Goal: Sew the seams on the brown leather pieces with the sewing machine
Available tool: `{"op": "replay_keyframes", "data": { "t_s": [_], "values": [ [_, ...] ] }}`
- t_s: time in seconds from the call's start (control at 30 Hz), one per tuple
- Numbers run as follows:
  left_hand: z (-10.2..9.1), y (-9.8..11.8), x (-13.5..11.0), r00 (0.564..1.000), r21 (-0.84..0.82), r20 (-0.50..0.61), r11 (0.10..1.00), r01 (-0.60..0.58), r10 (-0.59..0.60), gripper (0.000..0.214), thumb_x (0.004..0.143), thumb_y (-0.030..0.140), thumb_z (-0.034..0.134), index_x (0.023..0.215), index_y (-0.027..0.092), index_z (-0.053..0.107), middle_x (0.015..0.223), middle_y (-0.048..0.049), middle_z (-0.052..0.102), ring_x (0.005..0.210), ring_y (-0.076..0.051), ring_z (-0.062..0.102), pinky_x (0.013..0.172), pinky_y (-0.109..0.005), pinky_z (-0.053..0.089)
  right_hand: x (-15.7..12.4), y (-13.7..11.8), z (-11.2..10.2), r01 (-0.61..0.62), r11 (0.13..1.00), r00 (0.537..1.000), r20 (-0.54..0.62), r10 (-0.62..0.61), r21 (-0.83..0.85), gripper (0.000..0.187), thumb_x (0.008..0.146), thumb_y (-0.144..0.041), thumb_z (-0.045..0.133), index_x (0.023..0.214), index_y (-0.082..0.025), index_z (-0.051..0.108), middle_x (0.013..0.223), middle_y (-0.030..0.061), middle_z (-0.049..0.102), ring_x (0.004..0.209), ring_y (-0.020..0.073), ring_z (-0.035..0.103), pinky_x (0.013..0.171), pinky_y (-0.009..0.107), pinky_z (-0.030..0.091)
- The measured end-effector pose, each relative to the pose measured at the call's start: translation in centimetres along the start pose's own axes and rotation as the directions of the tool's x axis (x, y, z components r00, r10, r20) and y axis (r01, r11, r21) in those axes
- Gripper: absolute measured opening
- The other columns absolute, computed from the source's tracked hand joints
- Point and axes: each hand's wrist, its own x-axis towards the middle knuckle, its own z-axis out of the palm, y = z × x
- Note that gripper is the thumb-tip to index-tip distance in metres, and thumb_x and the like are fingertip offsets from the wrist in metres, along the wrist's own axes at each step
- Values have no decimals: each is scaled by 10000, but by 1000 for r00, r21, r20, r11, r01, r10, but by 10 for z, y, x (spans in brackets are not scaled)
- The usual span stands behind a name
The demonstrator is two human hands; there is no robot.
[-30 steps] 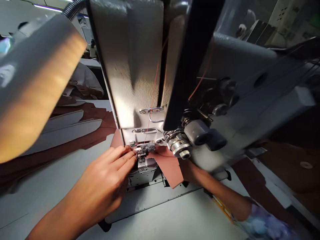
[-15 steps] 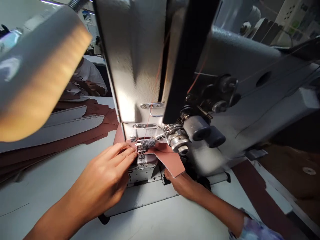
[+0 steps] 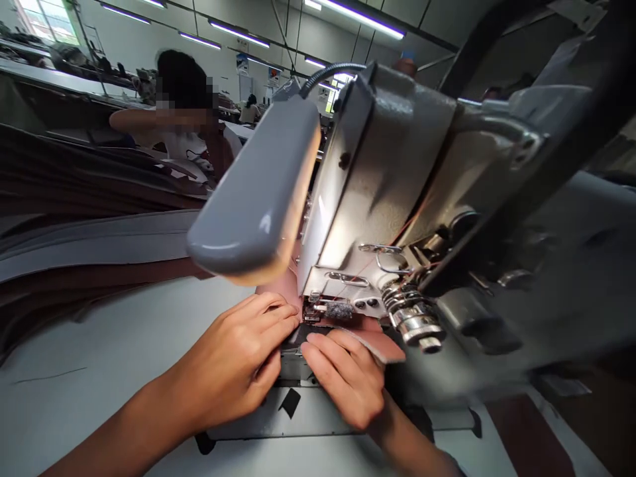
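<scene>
From the head camera, a person sits close in at a sewing machine (image 3: 377, 159), looking down at the needle area from low on the left side of its head. The left hand (image 3: 233, 364) and right hand (image 3: 342, 377) lie side by side in front of the presser foot (image 3: 340, 309), nearly touching each other. Both rest on a piece of salmon-pink leather (image 3: 380, 346). The fingers of each hand lie together on top of the leather, with the left fingertips (image 3: 291, 317) reaching almost to the foot. Neither hand is spread apart, but it is impossible to tell whether a thumb is clamping from below, since the underside is hidden.

The leather is on the machine bed (image 3: 318, 417) and passes under the foot. One part of it shows beyond the foot, behind the lamp (image 3: 253, 199), and a pale cut edge sticks out to the right, just below the chrome tension discs (image 3: 412, 317). The lamp hangs over the left hand.

To the left, on the white table (image 3: 94, 331), lie long stacks of brown and pale panels (image 3: 94, 242). Farther back sits a co-worker (image 3: 173, 132), and overhead strip lights (image 3: 238, 42) run across the ceiling of the workroom.
</scene>
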Motion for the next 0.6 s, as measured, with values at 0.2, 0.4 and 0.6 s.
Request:
{"op": "replay_keyframes", "data": {
  "t_s": [0.2,0.4,0.6],
  "values": [
    [0,-1,-1,1000,-83,7,996,14,-13,394,793,44,402,1131,154,571,1066,-59,617,1067,-214,501,895,-334,480,-6,0,11,-42,996,998,39,39,79,278,892,-77,426,1033,-43,662,1013,114,671,994,210,549,862,318,485],
    [-1,-1,0,1000,-101,20,995,15,-13,382,800,40,388,1113,165,568,1046,-59,602,1054,-207,494,900,-315,462,0,1,7,-46,992,998,46,41,122,300,878,-45,396,996,-32,671,993,119,673,978,199,529,841,305,484],
    [1,-3,-1,997,-59,61,997,57,-53,382,778,64,401,1120,157,544,1024,-72,598,1026,-232,500,867,-358,465,3,-2,8,-125,988,992,20,124,92,267,796,0,513,998,-54,679,937,116,645,935,196,505,823,297,474]
  ]
}}
